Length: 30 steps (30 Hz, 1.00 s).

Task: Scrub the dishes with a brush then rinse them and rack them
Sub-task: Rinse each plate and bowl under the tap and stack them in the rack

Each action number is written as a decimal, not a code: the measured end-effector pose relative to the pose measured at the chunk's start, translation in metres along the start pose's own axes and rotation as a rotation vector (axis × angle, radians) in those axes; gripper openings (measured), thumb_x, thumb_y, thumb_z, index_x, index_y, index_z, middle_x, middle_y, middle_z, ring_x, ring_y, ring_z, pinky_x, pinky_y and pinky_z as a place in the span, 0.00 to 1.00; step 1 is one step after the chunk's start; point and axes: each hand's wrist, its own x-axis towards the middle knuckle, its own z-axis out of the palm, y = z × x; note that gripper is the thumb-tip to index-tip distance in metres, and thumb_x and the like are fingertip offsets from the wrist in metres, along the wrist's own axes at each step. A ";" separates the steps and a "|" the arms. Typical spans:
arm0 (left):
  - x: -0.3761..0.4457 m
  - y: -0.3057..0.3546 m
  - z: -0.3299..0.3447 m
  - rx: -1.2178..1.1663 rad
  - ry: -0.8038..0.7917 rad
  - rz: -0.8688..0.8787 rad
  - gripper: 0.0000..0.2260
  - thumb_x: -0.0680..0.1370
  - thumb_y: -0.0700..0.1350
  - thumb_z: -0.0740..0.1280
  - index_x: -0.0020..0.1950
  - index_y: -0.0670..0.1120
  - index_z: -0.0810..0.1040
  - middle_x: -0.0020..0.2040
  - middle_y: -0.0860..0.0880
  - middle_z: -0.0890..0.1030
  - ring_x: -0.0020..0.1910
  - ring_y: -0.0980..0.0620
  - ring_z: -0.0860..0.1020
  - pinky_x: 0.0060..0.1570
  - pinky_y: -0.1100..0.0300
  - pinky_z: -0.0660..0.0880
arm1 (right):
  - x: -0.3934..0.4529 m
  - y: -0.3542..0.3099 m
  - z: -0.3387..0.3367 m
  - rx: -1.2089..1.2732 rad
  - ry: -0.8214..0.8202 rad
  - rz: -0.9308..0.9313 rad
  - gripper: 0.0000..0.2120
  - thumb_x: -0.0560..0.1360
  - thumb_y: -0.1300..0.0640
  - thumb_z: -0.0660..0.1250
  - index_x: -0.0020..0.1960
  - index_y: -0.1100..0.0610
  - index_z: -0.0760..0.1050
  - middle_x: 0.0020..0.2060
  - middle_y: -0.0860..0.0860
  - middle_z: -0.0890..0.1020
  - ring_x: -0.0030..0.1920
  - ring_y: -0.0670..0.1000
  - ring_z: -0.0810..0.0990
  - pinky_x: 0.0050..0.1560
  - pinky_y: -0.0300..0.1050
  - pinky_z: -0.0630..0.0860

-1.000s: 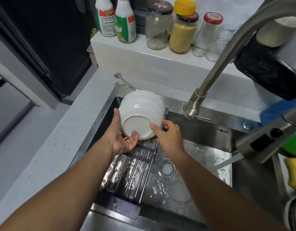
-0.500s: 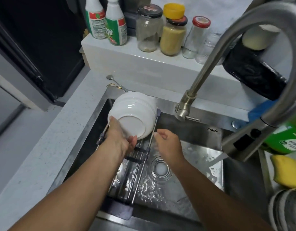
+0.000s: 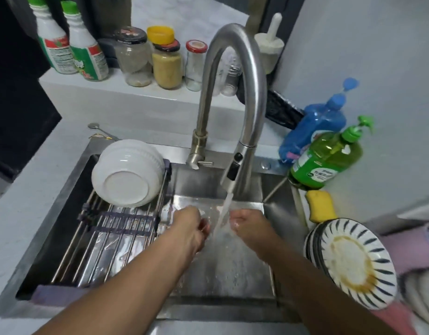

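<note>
A white ribbed bowl (image 3: 128, 172) lies upside down at the far end of the metal roll-up rack (image 3: 107, 235) over the left side of the sink. Water runs from the steel faucet (image 3: 235, 112) into the sink basin (image 3: 235, 269). My left hand (image 3: 191, 226) and my right hand (image 3: 247, 223) are under the stream on either side of it, fingers loosely curled, holding nothing. A stack of dirty striped plates (image 3: 351, 259) sits on the counter at the right.
A yellow sponge (image 3: 321, 205), a green soap bottle (image 3: 327, 155) and a blue soap bottle (image 3: 315, 126) stand right of the sink. Jars and bottles line the back ledge (image 3: 126, 93). A spoon (image 3: 99, 130) lies behind the sink.
Both hands let go of the white bowl, which now rests on the rack, and moved right under the running water. The view shifted right.
</note>
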 end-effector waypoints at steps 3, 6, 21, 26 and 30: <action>-0.009 -0.033 0.022 0.134 -0.050 -0.018 0.15 0.81 0.30 0.52 0.40 0.43 0.72 0.18 0.49 0.71 0.16 0.57 0.69 0.18 0.68 0.69 | -0.012 0.009 -0.033 -0.144 0.050 -0.054 0.11 0.79 0.66 0.66 0.52 0.55 0.86 0.43 0.48 0.85 0.37 0.41 0.80 0.33 0.28 0.71; -0.013 -0.064 0.046 0.225 -0.081 -0.031 0.15 0.82 0.31 0.52 0.43 0.44 0.73 0.19 0.49 0.73 0.16 0.58 0.70 0.17 0.68 0.70 | -0.023 0.014 -0.068 -0.249 0.111 -0.118 0.13 0.80 0.63 0.67 0.61 0.56 0.84 0.52 0.51 0.86 0.47 0.46 0.81 0.38 0.25 0.70; -0.056 -0.143 0.150 1.648 -0.454 0.836 0.17 0.80 0.60 0.66 0.49 0.46 0.73 0.51 0.43 0.83 0.52 0.41 0.81 0.45 0.54 0.72 | -0.054 0.035 -0.197 -0.242 0.372 -0.067 0.08 0.75 0.66 0.68 0.51 0.66 0.84 0.45 0.62 0.86 0.48 0.63 0.83 0.49 0.50 0.79; -0.055 -0.144 0.162 1.905 -0.376 0.960 0.11 0.82 0.49 0.61 0.60 0.45 0.75 0.60 0.41 0.81 0.58 0.39 0.80 0.54 0.50 0.75 | -0.057 0.046 -0.209 -0.210 0.409 -0.062 0.09 0.75 0.64 0.67 0.51 0.67 0.83 0.45 0.65 0.85 0.50 0.66 0.82 0.54 0.56 0.80; -0.063 -0.137 0.167 1.831 -0.479 0.904 0.07 0.82 0.49 0.60 0.52 0.46 0.73 0.57 0.40 0.81 0.55 0.40 0.80 0.48 0.53 0.72 | -0.056 0.044 -0.216 -0.204 0.417 -0.062 0.10 0.77 0.62 0.67 0.55 0.61 0.85 0.46 0.58 0.87 0.50 0.60 0.84 0.57 0.53 0.80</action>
